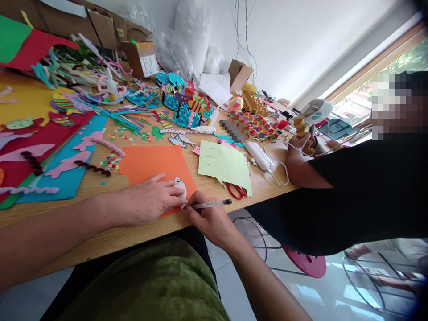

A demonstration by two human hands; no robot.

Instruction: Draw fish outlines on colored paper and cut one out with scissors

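Observation:
An orange sheet of paper (152, 162) lies near the table's front edge. On it rests a small white paper fish cutout (181, 189), partly covered by my fingers. My left hand (143, 200) lies flat with its fingers stretched out, the fingertips pressing the cutout onto the sheet. My right hand (209, 220) grips a pen (214, 203), its tip hidden by my fingers at the cutout's lower end. Beside the orange sheet lies a pale green sheet (224, 165) with faint drawn outlines. Red-handled scissors (236, 191) stick out from under the green sheet.
At left, pink paper fish (68, 164) with twisted pipe cleaners lie on coloured sheets. Further back are blue decorated crafts (190, 111), a glue bottle (204, 129), paper scraps and cardboard boxes (140, 58). A white power strip (259, 156) lies at right, near another person's arm (306, 171).

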